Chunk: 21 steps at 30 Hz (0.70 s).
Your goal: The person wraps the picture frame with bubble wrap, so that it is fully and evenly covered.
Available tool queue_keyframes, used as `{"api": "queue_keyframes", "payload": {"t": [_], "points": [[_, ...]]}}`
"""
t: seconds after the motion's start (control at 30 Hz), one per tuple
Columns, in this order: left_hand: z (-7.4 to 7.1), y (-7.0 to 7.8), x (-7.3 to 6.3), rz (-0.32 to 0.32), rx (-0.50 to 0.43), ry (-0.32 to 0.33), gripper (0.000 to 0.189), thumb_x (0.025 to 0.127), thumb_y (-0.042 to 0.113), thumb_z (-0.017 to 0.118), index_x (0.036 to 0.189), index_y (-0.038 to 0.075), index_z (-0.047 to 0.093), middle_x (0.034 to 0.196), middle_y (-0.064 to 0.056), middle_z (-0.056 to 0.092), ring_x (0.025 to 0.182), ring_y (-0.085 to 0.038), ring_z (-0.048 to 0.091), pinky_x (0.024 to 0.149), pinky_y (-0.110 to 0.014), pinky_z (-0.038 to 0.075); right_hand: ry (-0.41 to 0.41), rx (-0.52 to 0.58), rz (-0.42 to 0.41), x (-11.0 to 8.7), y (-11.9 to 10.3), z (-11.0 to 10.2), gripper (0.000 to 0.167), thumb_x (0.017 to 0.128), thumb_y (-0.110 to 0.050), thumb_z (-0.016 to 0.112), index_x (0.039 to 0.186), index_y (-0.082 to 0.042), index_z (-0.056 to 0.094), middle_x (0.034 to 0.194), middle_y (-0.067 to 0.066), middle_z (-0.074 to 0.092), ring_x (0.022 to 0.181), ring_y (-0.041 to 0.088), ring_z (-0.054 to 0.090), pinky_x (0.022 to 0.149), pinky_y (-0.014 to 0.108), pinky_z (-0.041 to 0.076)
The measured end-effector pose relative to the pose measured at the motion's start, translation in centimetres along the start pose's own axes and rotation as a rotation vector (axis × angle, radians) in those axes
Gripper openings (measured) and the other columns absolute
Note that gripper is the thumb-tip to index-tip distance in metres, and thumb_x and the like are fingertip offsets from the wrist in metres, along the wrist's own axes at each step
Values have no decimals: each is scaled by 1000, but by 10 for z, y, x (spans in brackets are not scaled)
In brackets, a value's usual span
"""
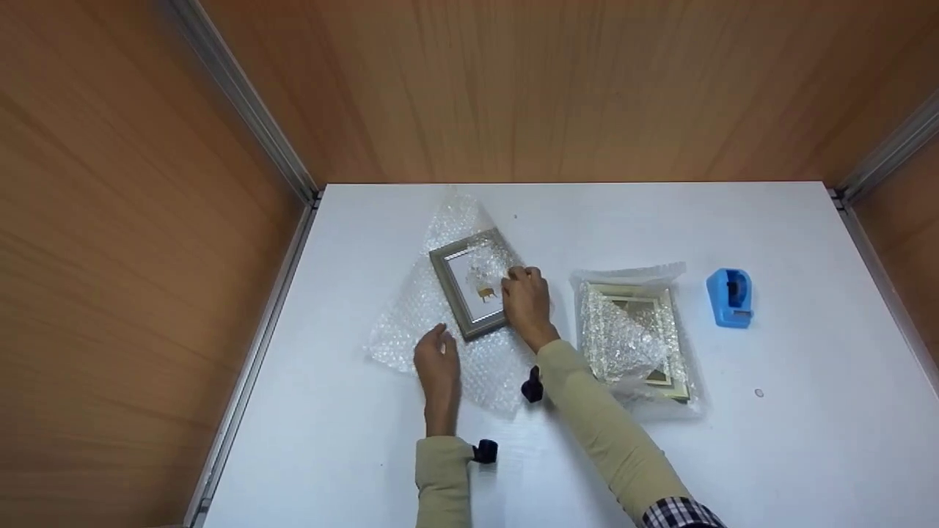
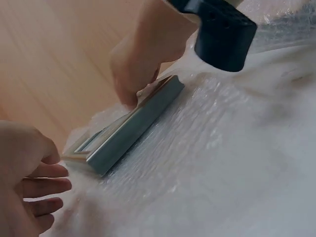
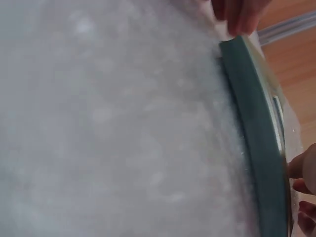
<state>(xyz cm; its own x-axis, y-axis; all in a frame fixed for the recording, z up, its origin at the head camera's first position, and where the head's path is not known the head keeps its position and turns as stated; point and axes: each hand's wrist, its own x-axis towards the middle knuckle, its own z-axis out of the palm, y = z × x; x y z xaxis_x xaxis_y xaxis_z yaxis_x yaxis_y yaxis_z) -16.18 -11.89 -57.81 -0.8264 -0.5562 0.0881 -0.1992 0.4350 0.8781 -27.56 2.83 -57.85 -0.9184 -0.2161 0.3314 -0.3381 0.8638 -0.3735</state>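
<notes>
A picture frame (image 1: 450,295) with a grey-gold border lies tilted, face up, on a sheet of bubble wrap (image 1: 411,315). One flap of the wrap folds over the frame's upper right part. My right hand (image 1: 528,299) is at the frame's right edge, its curled fingers holding that flap down against the front. Beside the frame's near left corner is my left hand (image 1: 438,361), fingers loosely bent above the wrap and holding nothing. In the left wrist view, the frame's side (image 2: 136,131) stands between the two hands.
Right of the hands lies another frame (image 1: 667,378) in a bubble wrap bag (image 1: 623,345). Farther right stands a blue tape dispenser (image 1: 730,299). A small clear ring (image 1: 758,393) lies on the white table (image 1: 821,455). Wooden panels (image 1: 513,95) enclose the back and sides.
</notes>
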Motion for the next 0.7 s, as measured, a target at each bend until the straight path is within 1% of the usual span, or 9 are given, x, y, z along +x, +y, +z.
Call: {"api": "queue_keyframes", "payload": {"t": [0.1, 0.17, 0.2, 0.27, 0.3, 0.37, 0.43, 0.53, 0.7], "points": [[-15, -14, 7, -14, 73, 223, 38, 86, 3, 60, 123, -5, 56, 125, -23, 57, 122, -39, 48, 107, -45, 35, 28, -49, -30, -3, -1, 4, 17, 92, -14, 61, 92, -5, 75, 114, 9, 63, 107, 32, 53, 82, 44, 48], [-26, -23, 12, -120, 42, 307, 54, 87, 5, 60, 137, -3, 40, 139, -24, 42, 131, -38, 35, 112, -46, 27, 45, -57, -47, -5, 0, 5, 16, 91, -12, 61, 90, -4, 74, 114, 10, 63, 107, 32, 52, 81, 44, 47], [-32, -26, 14, -184, -20, 317, 62, 89, 7, 59, 144, -1, 30, 143, -23, 34, 135, -37, 30, 113, -45, 26, 48, -62, -52, -5, 0, 5, 15, 91, -12, 61, 90, -4, 74, 114, 10, 62, 106, 32, 52, 81, 44, 47], [-43, -31, 17, -300, -191, 279, 71, 93, 11, 56, 150, 3, 15, 150, -22, 26, 140, -35, 25, 116, -43, 25, 41, -62, -55, -6, 0, 5, 15, 90, -12, 60, 90, -3, 73, 115, 11, 61, 107, 33, 51, 82, 45, 47], [-47, -33, 18, -343, -274, 237, 70, 94, 13, 54, 151, 4, 13, 151, -21, 27, 141, -34, 27, 116, -41, 27, 30, -61, -54, -6, 0, 5, 16, 90, -12, 60, 91, -2, 73, 115, 11, 61, 108, 33, 51, 83, 45, 46], [-53, -34, 21, -409, -405, 120, 65, 97, 18, 52, 151, 5, 19, 149, -18, 35, 138, -30, 36, 112, -38, 35, -3, -62, -47, -5, 0, 3, 17, 90, -11, 58, 92, -2, 72, 118, 11, 60, 110, 34, 49, 84, 46, 45], [-54, -32, 23, -429, -460, 3, 58, 99, 24, 50, 149, 6, 28, 144, -13, 46, 132, -24, 46, 108, -32, 41, -45, -65, -38, -4, 0, 1, 18, 89, -9, 56, 94, -1, 72, 120, 11, 58, 113, 35, 48, 86, 46, 45], [-51, -24, 24, -397, -474, -103, 49, 100, 26, 49, 144, 8, 39, 139, -8, 53, 125, -18, 54, 101, -26, 46, -94, -71, -32, -3, -1, -1, 18, 86, -6, 56, 95, -1, 71, 123, 11, 56, 115, 35, 46, 87, 46, 44], [-39, -5, 23, -239, -343, -147, 43, 102, 26, 45, 141, 8, 46, 140, -5, 53, 125, -17, 55, 101, -27, 47, -88, -57, -46, -5, -2, -1, 19, 79, -4, 61, 94, -1, 70, 122, 12, 57, 112, 36, 47, 85, 47, 45]]}}
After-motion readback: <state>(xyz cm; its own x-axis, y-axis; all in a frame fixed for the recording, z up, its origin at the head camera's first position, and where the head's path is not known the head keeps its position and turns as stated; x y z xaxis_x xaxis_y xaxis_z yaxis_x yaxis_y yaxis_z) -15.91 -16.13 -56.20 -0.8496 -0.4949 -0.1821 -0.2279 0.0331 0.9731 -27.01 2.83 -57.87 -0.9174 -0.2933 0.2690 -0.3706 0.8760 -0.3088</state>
